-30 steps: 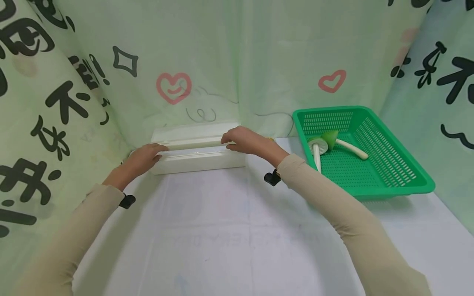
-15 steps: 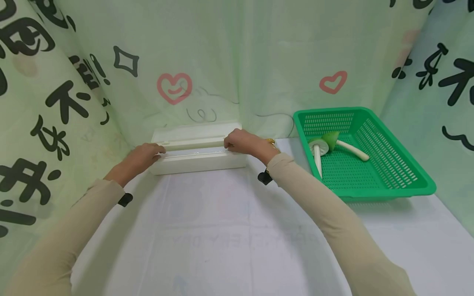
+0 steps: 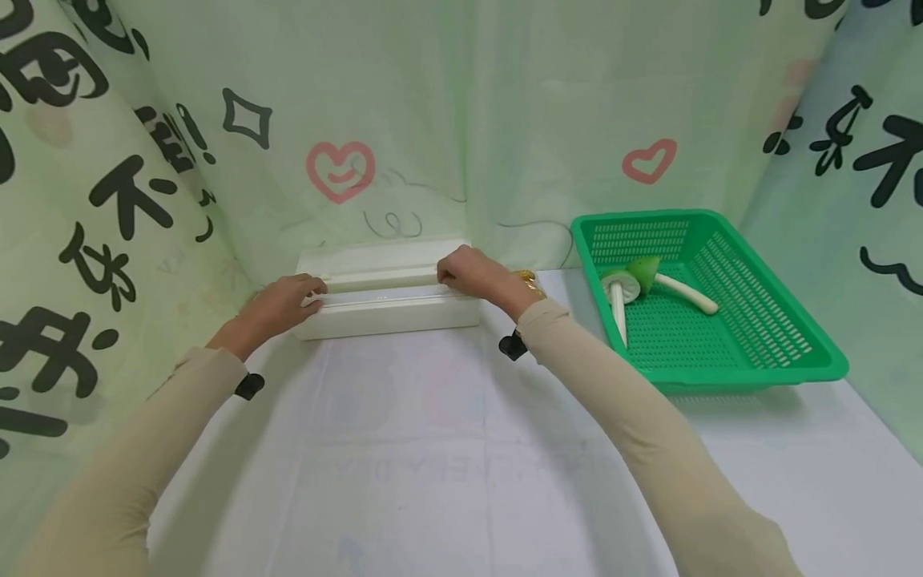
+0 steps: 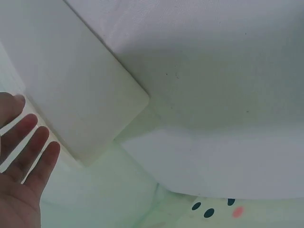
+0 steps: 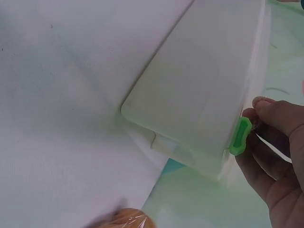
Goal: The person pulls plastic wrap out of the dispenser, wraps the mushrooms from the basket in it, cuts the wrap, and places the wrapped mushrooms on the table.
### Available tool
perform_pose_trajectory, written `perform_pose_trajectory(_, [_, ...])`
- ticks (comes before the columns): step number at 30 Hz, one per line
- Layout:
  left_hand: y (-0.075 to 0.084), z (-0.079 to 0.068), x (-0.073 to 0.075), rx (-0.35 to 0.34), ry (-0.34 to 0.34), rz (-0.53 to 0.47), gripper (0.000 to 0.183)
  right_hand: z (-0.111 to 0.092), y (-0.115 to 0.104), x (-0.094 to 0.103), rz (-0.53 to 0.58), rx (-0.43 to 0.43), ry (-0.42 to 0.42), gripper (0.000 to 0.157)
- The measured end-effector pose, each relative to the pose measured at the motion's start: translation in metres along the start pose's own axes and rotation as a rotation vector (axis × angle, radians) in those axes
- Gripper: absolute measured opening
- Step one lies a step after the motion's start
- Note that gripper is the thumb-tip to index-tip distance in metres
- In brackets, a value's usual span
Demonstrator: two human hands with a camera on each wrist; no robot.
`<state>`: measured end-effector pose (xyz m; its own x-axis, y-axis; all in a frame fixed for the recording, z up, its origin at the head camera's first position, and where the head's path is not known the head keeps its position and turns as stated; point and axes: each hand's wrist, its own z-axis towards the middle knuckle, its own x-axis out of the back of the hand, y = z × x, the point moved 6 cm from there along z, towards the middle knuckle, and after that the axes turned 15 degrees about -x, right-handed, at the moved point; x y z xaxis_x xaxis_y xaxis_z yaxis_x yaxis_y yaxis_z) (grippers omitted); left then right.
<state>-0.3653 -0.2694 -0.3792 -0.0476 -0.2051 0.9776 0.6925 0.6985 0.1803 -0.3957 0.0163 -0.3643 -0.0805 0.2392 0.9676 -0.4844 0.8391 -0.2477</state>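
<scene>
A long white cling film box [image 3: 397, 316] with its lid raised stands against the back curtain in the head view. A strip of clear film shows faintly along its opening. At the left end my left hand [image 3: 284, 306] holds a pale edge of film between thumb and finger; in the left wrist view its other fingers spread beside the box. At the right end my right hand [image 3: 476, 276] pinches the film, thumb against index finger. Just beside those fingertips, a green slider [image 5: 241, 136] sits on the box's edge in the right wrist view.
To the right stands a green plastic basket [image 3: 757, 373] with two toy-like mushrooms [image 3: 642, 276] inside, white-stemmed and green-capped. A shiny golden-brown wrapped item [image 5: 130, 219] lies on the table right of the box. Printed curtains surround the white table [image 3: 404, 465].
My right hand has reached inward along the box's right end and its fingers have closed into a pinch. The left fingers have lifted slightly, with a pale film edge now showing between them.
</scene>
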Motion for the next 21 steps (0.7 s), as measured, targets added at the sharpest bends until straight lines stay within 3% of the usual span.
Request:
perform_pose_trajectory(10, [0.0046,0.0052,0.0003,-0.048,0.002,-0.005,0.021,0.0056,0.007,-0.0003,0.05,-0.064,0.002,0.019])
perform_pose_trajectory(21, [-0.004,0.0091,-0.0023,-0.018,0.064,0.043,0.01,0.0095,0.0095,-0.0017,0.081,-0.101,0.005,0.02])
